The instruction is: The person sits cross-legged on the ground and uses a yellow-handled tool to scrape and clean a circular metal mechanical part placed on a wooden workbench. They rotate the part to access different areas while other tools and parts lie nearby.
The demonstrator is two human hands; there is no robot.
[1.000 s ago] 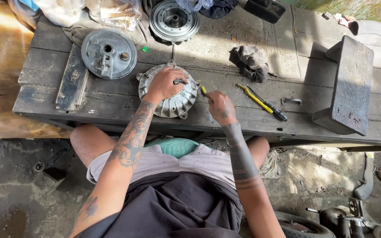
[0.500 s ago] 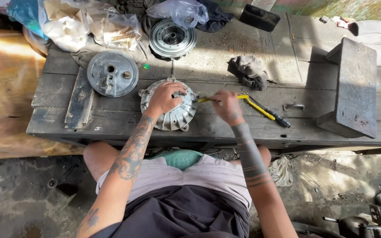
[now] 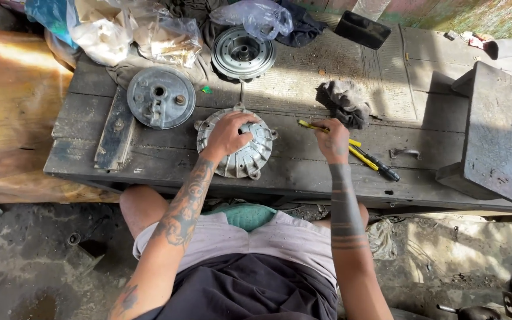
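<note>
Left hand (image 3: 227, 134) pressing down on finned metal hub (image 3: 238, 145) at surface (image 3: 303, 169) front edge; right hand (image 3: 333, 139) gripping yellow screwdriver (image 3: 351, 151). Risk: tip slipping, hub sliding off.

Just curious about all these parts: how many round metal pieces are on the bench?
3: a finned cover under the left hand, a grey disc left of it, and a ringed hub behind. Bags may hide more.
</note>
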